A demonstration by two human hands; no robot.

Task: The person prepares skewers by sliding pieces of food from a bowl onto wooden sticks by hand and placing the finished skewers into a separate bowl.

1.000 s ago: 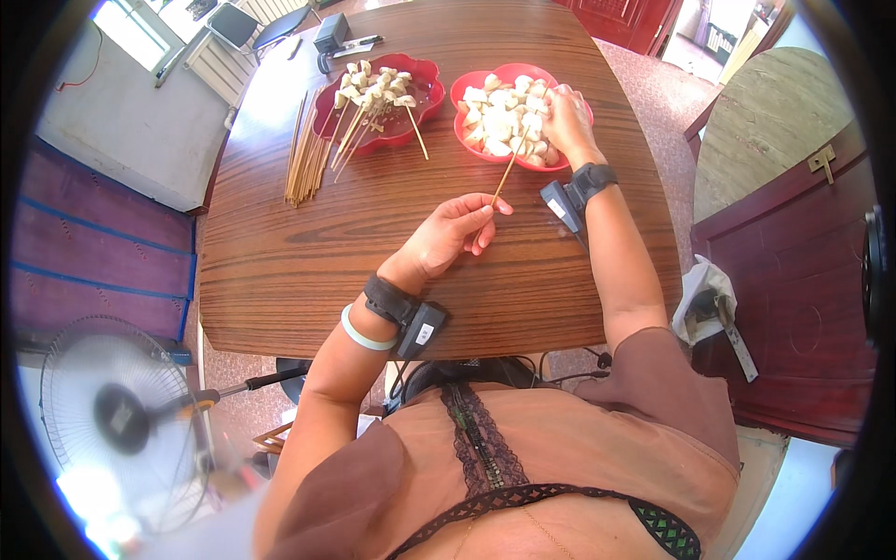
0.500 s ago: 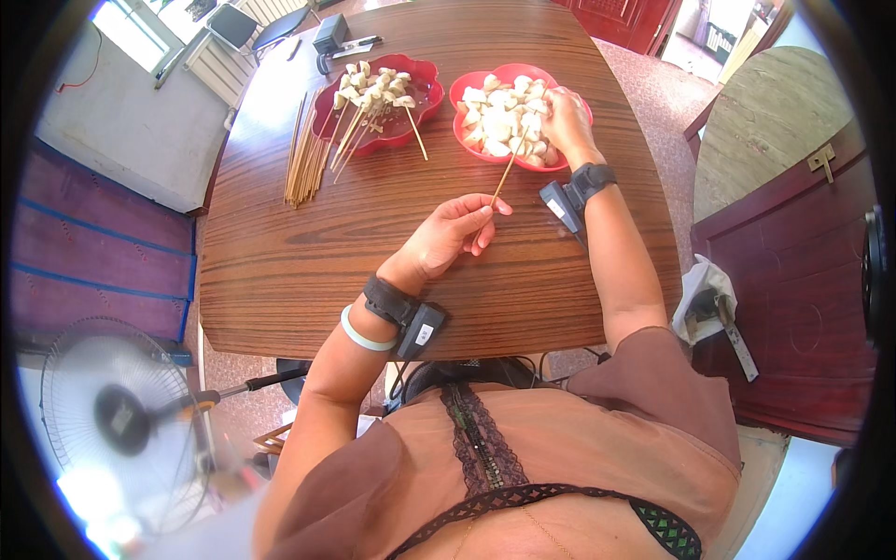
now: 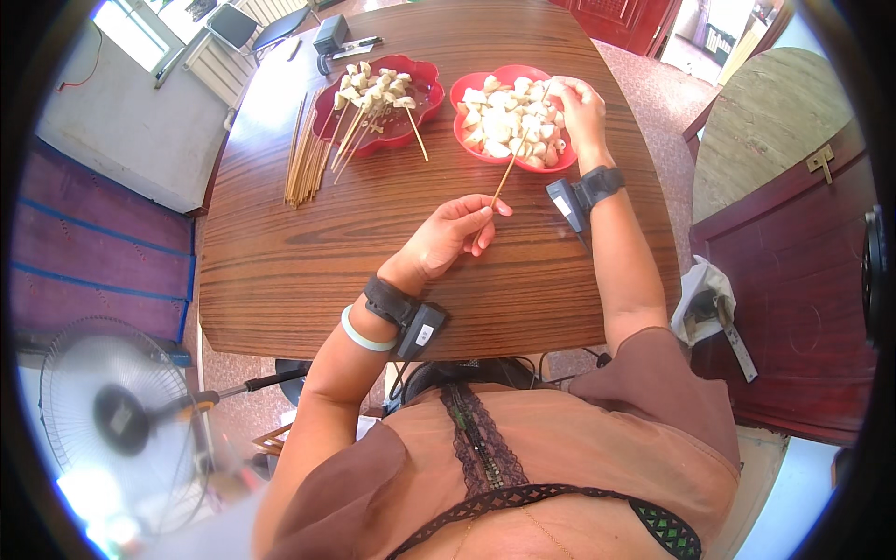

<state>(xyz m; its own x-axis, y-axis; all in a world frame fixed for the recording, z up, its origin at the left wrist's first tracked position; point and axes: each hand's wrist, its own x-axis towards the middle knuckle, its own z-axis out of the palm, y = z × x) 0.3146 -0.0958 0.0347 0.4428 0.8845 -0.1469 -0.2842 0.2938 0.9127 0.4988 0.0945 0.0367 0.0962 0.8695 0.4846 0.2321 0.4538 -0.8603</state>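
Observation:
My left hand [image 3: 457, 233] pinches the lower end of a thin wooden skewer [image 3: 505, 177] between thumb and fingers, above the table. The skewer slants up and away, its far part over a red scalloped bowl [image 3: 458, 91] heaped with white food chunks [image 3: 502, 119]. At that bowl's right rim is my right hand [image 3: 585, 117], thumb and fingers drawn together close to the skewer's upper end. What lies between those fingertips is too small to make out. Left of it, a darker red bowl [image 3: 431, 82] holds several skewers threaded with pale chunks [image 3: 373, 89].
Bare wooden skewers [image 3: 303, 173] lie in a bundle left of the dark red bowl on the wooden table [image 3: 373, 252]. A dark box-shaped device [image 3: 330, 34] and pens [image 3: 359, 44] are at the far edge. A fan [image 3: 121, 420] stands at lower left, a dark red door [image 3: 793, 280] at right.
My right hand has shifted slightly right and up, from over the chunks to the bowl's right rim. My left hand and its skewer have stayed in place.

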